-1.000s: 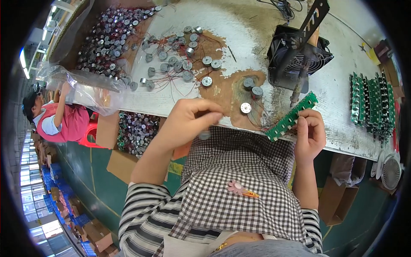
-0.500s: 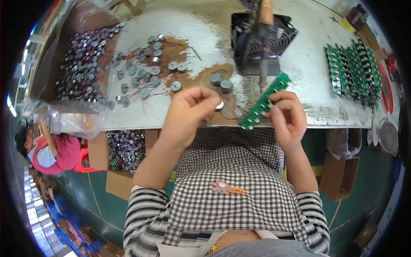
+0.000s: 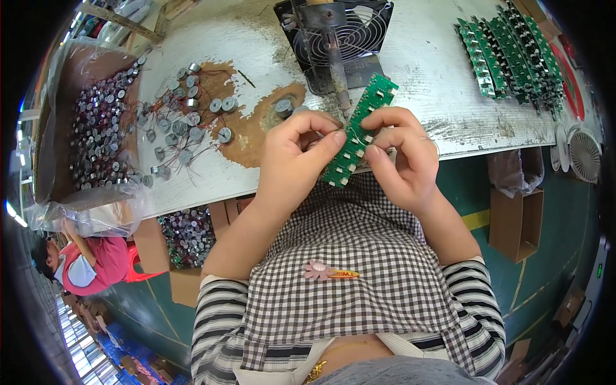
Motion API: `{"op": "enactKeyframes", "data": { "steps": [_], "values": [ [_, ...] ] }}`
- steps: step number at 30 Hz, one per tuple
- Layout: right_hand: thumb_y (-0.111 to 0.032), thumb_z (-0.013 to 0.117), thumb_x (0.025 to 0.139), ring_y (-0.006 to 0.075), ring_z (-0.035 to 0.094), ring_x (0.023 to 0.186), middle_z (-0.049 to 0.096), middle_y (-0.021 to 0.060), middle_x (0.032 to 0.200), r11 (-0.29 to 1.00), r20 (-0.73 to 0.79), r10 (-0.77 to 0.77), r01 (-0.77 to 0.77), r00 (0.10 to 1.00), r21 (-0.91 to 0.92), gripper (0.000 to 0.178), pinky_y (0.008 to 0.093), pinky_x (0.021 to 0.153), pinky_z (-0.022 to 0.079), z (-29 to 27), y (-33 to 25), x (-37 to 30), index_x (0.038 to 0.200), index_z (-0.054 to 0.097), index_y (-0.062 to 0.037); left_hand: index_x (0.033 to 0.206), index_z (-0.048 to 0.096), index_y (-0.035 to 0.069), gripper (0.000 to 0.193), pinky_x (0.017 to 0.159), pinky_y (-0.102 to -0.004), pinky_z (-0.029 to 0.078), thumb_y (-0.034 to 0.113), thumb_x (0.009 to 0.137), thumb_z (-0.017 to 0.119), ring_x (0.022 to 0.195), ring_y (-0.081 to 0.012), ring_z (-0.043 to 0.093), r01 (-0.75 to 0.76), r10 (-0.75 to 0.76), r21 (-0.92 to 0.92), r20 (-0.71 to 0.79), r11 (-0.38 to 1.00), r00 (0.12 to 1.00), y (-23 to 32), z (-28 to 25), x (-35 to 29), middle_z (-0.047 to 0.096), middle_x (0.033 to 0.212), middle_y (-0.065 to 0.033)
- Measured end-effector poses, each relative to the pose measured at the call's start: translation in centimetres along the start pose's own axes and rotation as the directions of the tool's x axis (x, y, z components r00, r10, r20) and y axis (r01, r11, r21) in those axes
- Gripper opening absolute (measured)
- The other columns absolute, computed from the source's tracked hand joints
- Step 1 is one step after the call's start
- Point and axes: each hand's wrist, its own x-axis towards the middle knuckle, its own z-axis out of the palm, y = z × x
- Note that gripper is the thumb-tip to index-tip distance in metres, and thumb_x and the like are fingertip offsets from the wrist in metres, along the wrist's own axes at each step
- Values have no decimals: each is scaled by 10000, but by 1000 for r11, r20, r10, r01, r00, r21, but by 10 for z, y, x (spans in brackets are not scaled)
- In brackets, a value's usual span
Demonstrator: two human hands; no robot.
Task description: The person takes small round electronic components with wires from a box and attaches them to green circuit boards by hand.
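A long green circuit board (image 3: 357, 136) with small white parts along its edges slants over the front edge of the bench. My right hand (image 3: 405, 157) pinches its right edge between thumb and fingers. At its left edge my left hand (image 3: 298, 157) is closed in a pinch, thumb and fingertips at the board; whatever it holds is hidden behind the fingers. Just beyond the board's upper part, a soldering iron (image 3: 336, 67) points down in front of a black fan (image 3: 346, 35). A small round motor (image 3: 284, 108) lies beyond my left hand.
Several wired motors (image 3: 186, 122) lie scattered at the left, beside a box (image 3: 61, 122) full of them. Rows of green boards (image 3: 507, 61) stand at the far right. Below the bench are an open carton (image 3: 516, 221) and a box of parts (image 3: 187, 236). A person in pink (image 3: 102, 263) sits at left.
The view has shifted, so the bench things sit further left. My left hand has come over to the board's left edge; the motor seen in its fingers is now out of sight.
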Motion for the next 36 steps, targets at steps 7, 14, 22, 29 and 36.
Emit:
{"op": "enactKeyframes", "data": {
  "steps": [7,14,22,29,36],
  "values": [
    [70,650,730,141,597,613,590,181,965,992,57,-50,57,997,-113,117,232,529,488,0,-4,7,783,558,22,853,582,-4,102,488,-173,374,79,838,639,572,-23,495,173,-171,-103,33,979,985,5,-4,0,583,711,8],
    [67,660,727,140,598,627,591,178,970,987,49,-90,96,995,-129,120,223,533,484,1,-1,18,789,568,22,838,580,-5,82,535,-177,413,53,828,638,632,-31,529,92,-100,-173,-37,981,994,5,3,7,606,774,-16],
    [59,661,731,132,602,656,592,175,972,995,29,-25,28,999,-97,115,218,543,487,3,1,3,782,565,23,848,595,18,69,465,-170,346,55,826,649,547,-22,479,87,-93,-109,-51,990,994,-2,4,0,580,698,17],
    [71,637,743,126,603,658,588,183,967,1000,16,8,-7,1000,-29,103,220,541,496,1,-1,3,786,551,33,851,589,-6,100,564,-180,416,84,845,633,652,-32,523,155,-155,-21,30,988,987,6,-3,-1,589,754,3],
    [76,635,750,133,606,637,588,174,963,996,29,-38,40,999,-83,99,218,528,493,3,-1,6,798,558,35,845,597,7,88,563,-188,401,86,833,634,650,-42,507,82,-82,7,46,997,996,3,-3,3,596,776,2]
  ]
}}
